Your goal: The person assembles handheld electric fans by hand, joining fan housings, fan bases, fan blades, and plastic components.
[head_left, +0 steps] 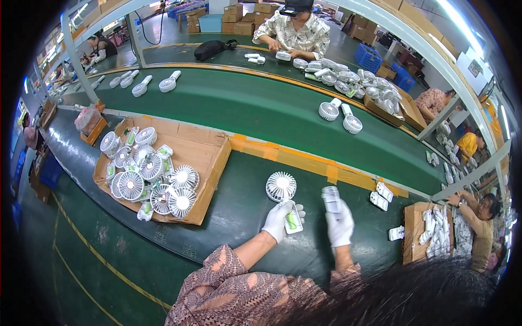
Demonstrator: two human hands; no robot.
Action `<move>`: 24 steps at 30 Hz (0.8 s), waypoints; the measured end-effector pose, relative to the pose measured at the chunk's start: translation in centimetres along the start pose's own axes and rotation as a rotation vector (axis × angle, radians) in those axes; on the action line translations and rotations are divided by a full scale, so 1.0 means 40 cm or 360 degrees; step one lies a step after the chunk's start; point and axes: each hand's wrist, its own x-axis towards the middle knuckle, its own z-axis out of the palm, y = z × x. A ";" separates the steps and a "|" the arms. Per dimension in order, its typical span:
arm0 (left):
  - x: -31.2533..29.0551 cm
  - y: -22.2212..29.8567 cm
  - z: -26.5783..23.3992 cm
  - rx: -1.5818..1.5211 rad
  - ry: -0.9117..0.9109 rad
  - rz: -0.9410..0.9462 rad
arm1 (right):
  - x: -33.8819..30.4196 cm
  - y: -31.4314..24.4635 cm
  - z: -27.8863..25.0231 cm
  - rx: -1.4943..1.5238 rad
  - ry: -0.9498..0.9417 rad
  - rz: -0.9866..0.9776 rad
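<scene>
My gloved left hand point(279, 221) grips a white handheld fan point(281, 186) by its handle, the round grille pointing away from me. The handle's back is uncovered, and a green part with a thin wire point(293, 220) shows inside it. To the right, my gloved right hand point(340, 225) holds up a white handle cover point(330, 199), slightly blurred, apart from the fan. Both hands are above the dark worktable point(239, 187). A cardboard tray point(212, 157) at the left contains a heap of similar fans point(151, 167), several with green parts showing in their handles.
Loose handle covers point(380, 196) lie at the right, near a box of white covers point(435, 231). Beyond the taped edge point(283, 154) runs a green conveyor belt point(239, 103) carrying fans point(340, 115). Across it, a person point(299, 32) handles a fan beside a large pile point(348, 76).
</scene>
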 end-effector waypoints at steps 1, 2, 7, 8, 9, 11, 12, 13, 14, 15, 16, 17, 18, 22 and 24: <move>0.000 0.003 -0.001 0.0036 0.0041 0.0035 | -0.008 -0.049 0.026 -0.0106 -0.0112 -0.0151; 0.002 -0.001 0.005 0.0072 0.0067 0.0056 | -0.018 -0.060 0.046 -0.0025 -0.0294 -0.0109; 0.027 -0.010 -0.010 0.0144 -0.0014 0.0157 | -0.041 -0.140 0.051 0.0339 -0.0906 0.0292; 0.028 -0.011 -0.008 0.0146 0.0013 0.0155 | -0.046 -0.140 0.049 0.0526 -0.0967 0.0479; 0.027 -0.012 -0.007 0.0167 -0.0002 0.0167 | -0.048 -0.128 0.049 0.0662 -0.0959 0.0449; 0.027 -0.011 -0.008 0.0202 0.0031 0.0159 | -0.043 -0.131 0.045 0.0664 -0.0992 0.0507; 0.027 -0.009 -0.009 0.0238 0.0064 0.0153 | -0.041 -0.133 0.046 0.0669 -0.1025 0.0564; 0.028 -0.010 -0.012 0.0236 0.0064 0.0154 | -0.039 -0.136 0.047 0.0667 -0.1026 0.0563; 0.030 -0.011 -0.015 0.0245 0.0085 0.0163 | -0.038 -0.139 0.049 0.0638 -0.1041 0.0604; 0.033 -0.012 -0.017 0.0254 0.0107 0.0172 | -0.038 -0.141 0.049 0.0609 -0.1056 0.0645; 0.034 -0.012 -0.021 0.0250 0.0108 0.0175 | -0.038 -0.141 0.050 0.0607 -0.1060 0.0642; 0.036 -0.011 -0.025 0.0244 0.0072 0.0138 | -0.039 -0.142 0.052 0.0670 -0.0976 0.0677; 0.037 -0.011 -0.029 0.0238 0.0036 0.0102 | -0.040 -0.141 0.055 0.0732 -0.0893 0.0712; 0.043 -0.019 -0.022 -0.0045 -0.0179 -0.0018 | -0.065 -0.096 0.063 0.0233 -0.0378 0.0044; 0.038 -0.006 -0.019 -0.0426 -0.0295 -0.0119 | -0.072 -0.194 0.032 -0.0224 -0.0418 -0.0117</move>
